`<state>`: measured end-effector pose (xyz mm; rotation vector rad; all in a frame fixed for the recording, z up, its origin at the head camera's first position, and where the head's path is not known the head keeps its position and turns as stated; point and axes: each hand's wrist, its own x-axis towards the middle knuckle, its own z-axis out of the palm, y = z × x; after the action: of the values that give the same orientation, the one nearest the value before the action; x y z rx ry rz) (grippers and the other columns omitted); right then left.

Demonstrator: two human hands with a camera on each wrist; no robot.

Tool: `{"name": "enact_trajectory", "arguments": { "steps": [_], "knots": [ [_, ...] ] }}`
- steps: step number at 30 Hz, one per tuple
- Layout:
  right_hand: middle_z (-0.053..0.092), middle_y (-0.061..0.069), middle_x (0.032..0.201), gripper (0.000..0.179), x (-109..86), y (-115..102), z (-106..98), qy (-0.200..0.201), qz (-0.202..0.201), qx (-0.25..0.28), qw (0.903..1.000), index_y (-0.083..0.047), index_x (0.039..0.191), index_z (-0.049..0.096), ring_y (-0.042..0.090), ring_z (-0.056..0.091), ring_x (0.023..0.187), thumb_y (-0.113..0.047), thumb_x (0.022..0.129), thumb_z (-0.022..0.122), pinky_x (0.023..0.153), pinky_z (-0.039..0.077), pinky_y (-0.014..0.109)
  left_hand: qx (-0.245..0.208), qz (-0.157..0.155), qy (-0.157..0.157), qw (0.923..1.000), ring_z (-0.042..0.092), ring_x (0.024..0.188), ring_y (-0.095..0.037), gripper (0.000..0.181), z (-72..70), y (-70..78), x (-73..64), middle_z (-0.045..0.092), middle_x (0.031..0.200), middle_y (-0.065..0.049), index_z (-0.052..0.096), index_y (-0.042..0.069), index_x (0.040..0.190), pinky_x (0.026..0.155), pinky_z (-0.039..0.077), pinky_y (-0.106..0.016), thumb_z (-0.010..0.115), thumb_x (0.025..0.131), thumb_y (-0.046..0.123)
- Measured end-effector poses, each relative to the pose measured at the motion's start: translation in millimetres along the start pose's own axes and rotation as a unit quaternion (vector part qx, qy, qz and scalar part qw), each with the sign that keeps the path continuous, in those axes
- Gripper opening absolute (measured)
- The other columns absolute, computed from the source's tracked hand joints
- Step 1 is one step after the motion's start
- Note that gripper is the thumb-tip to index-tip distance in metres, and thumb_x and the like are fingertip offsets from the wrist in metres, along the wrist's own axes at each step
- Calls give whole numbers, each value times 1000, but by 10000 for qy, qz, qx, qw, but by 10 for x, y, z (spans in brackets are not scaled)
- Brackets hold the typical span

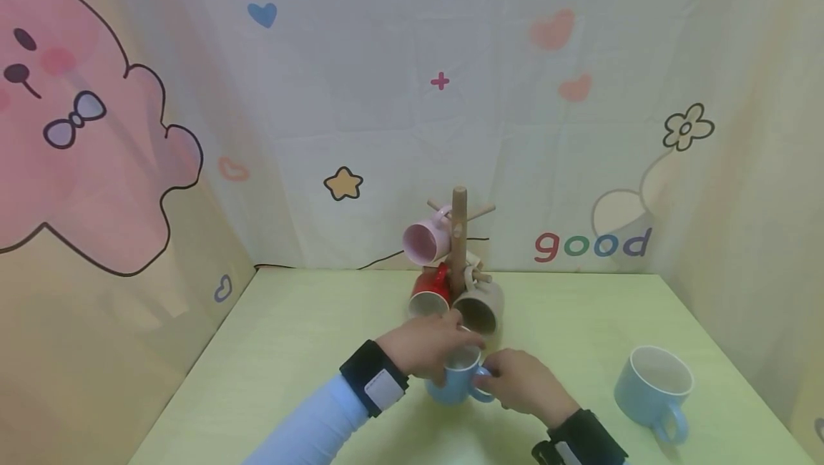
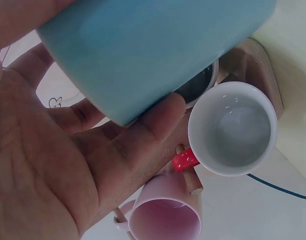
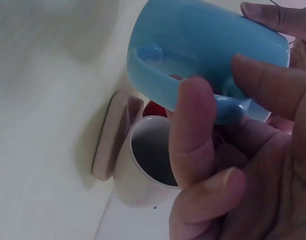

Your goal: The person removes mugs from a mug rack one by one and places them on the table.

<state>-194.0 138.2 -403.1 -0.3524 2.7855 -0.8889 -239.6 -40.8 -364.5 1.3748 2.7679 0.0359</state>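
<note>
A light blue mug (image 1: 453,385) is held between both hands in front of a wooden mug stand (image 1: 459,243). My left hand (image 1: 428,343) grips it around the rim and side, with thumb and fingers on opposite sides in the left wrist view. My right hand (image 1: 524,383) pinches the mug's handle (image 3: 153,80) between thumb and fingers. In the right wrist view the mug appears turned on its side because of the camera's angle; the head view has it upright, mouth up.
On the stand's pegs hang a pink mug (image 1: 426,240) up high, a red mug (image 1: 430,290) with a white inside at lower left, and a beige mug (image 1: 486,300) at lower right. Another light blue mug (image 1: 646,390) stands on the table (image 1: 309,322) at the right.
</note>
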Motion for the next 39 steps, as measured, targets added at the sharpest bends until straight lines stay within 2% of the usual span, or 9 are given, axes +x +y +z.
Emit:
{"name": "enact_trajectory", "arguments": {
  "steps": [5,13,19,26,30,34,39],
  "knots": [
    [66,5,67,13,-29,11,63,96,-229,257,9994,-7,80,68,15,56,48,-18,85,67,48,47,32,104,97,-5,9999,54,87,-17,75,3,18,-1,56,106,-5,60,34,125,77,55,-32,88,60,11],
    [66,5,68,15,-29,45,117,-30,-226,462,9987,-4,80,69,15,58,51,-17,87,65,49,49,32,86,60,-72,9999,53,86,-17,73,33,41,-10,55,107,-4,60,36,126,73,56,-30,86,63,8],
    [65,5,64,18,-67,50,126,101,-236,587,9979,-4,76,67,13,56,50,-15,89,62,47,46,31,-37,-16,-137,9999,52,93,-19,74,72,43,3,55,114,-5,58,37,128,72,58,-33,85,65,8],
    [64,5,64,20,-108,64,121,288,-338,683,9967,-4,75,66,13,56,51,-14,91,60,47,46,30,-93,-55,53,9999,52,98,-20,78,93,60,-22,54,119,-5,55,34,131,70,57,-31,84,64,7],
    [63,4,63,21,-137,72,122,396,-284,695,9964,-4,74,66,13,55,50,-15,91,60,47,45,30,-182,-158,249,9994,53,100,-21,81,114,60,-29,55,122,-8,52,27,134,73,57,-33,84,62,7],
    [63,4,62,21,-165,81,123,502,-111,733,9960,-4,73,66,13,55,50,-14,90,61,46,45,30,-479,-341,388,9975,54,102,-22,82,143,38,-42,55,127,-10,49,21,137,79,57,-38,84,64,9],
    [63,4,63,20,-193,95,99,583,238,764,9951,-4,74,66,14,56,51,-14,91,61,48,46,29,-945,-763,394,9918,53,112,-25,81,192,-13,-90,51,135,-13,44,17,143,86,55,-43,82,71,19]
  ]
}}
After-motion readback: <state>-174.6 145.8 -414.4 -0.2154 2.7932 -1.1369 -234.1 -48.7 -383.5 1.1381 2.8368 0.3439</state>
